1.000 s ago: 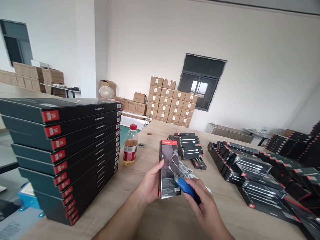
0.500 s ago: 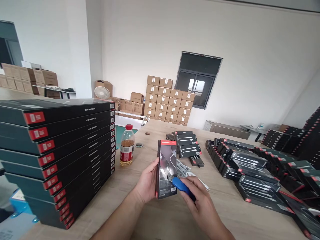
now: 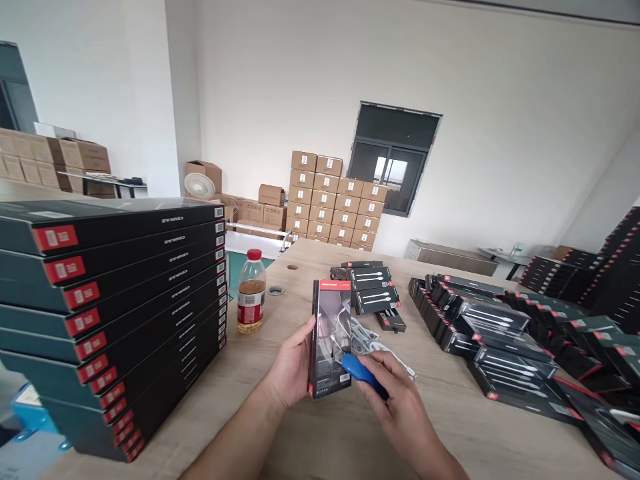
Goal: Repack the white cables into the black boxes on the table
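My left hand grips a slim black box by its left side and holds it upright above the table. The box has a red strip along the top and a printed picture on its front. In my right hand is a blue-handled utility knife, its short metal tip against the lower middle of the box front. Behind the box lie white cables, partly hidden by it and by my right hand. Several small black cable boxes lie just beyond them.
A tall stack of black boxes stands at the left on the wooden table. Beside it is a red-capped bottle. Piles of black cable boxes cover the right side. Brown cartons are stacked against the back wall.
The view has shifted slightly to the right. Both hands keep their holds, and the knife tip stays on nearly the same part of the box front.
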### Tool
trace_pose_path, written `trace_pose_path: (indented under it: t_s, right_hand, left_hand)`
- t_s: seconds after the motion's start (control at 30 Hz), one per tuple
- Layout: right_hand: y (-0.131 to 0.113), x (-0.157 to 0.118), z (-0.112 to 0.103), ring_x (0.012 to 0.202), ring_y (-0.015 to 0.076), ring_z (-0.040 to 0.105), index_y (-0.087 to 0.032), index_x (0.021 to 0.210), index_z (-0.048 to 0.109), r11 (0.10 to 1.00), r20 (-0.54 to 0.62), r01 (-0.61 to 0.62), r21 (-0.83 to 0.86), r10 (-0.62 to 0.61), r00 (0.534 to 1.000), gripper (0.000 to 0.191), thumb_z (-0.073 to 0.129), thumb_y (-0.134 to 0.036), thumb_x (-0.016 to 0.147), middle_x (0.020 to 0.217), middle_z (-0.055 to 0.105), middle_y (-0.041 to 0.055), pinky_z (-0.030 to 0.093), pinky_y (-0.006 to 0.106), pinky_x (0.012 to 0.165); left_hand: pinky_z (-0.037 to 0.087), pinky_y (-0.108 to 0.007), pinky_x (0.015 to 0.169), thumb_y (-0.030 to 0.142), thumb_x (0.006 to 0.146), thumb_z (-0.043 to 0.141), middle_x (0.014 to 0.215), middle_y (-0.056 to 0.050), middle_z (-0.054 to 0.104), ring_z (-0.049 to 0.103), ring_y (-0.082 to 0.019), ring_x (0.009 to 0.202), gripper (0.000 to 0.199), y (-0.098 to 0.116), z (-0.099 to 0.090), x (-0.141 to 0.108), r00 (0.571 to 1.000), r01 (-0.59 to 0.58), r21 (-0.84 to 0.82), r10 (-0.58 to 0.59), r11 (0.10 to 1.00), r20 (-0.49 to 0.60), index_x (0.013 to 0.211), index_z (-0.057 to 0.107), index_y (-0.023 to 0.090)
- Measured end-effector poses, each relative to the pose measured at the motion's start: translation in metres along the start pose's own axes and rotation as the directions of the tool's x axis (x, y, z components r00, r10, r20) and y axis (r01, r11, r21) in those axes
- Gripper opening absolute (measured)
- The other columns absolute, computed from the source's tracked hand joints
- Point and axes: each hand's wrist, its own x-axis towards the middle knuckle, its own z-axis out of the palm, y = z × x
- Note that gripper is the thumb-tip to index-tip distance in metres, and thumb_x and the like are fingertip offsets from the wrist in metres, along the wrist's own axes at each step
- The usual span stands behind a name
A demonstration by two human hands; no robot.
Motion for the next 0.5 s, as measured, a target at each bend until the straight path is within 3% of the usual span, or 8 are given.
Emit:
trace_pose_path:
  t_s: [0.33, 0.5]
  right_hand:
    - [-0.0051, 0.0018, 0.0005, 0.101, 0.0211, 0.067, -0.028, 0.126, 0.066, 1.0, -0.057, -0.002, 0.014, 0.003, 0.998, 0.032, 0.059, -0.023, 0.095, 0.113, 0.066, 0.0074, 0.058, 0.029, 0.087]
    - [-0.0046, 0.0028, 0.0022, 0.1, 0.022, 0.067, -0.028, 0.124, 0.067, 0.998, -0.173, -0.053, 0.014, 0.055, 0.983, 0.029, 0.056, -0.026, 0.097, 0.109, 0.067, 0.0078, 0.058, 0.032, 0.086]
  left_hand:
    - [0.051, -0.042, 0.095, 0.045, 0.094, 0.055, 0.104, -0.012, 0.077, 0.073, -0.029, 0.099, 0.043, -0.0011, 0.0001, 0.0005, 0.999, 0.031, -0.005, -0.031, 0.999, 0.029, 0.123, 0.065, 0.015]
    - [0.054, -0.036, 0.087, 0.05, 0.091, 0.06, 0.102, -0.012, 0.077, 0.073, -0.028, 0.094, 0.046, -0.0086, 0.0007, 0.0003, 0.995, 0.099, 0.088, -0.098, 0.991, -0.012, 0.118, 0.067, 0.013]
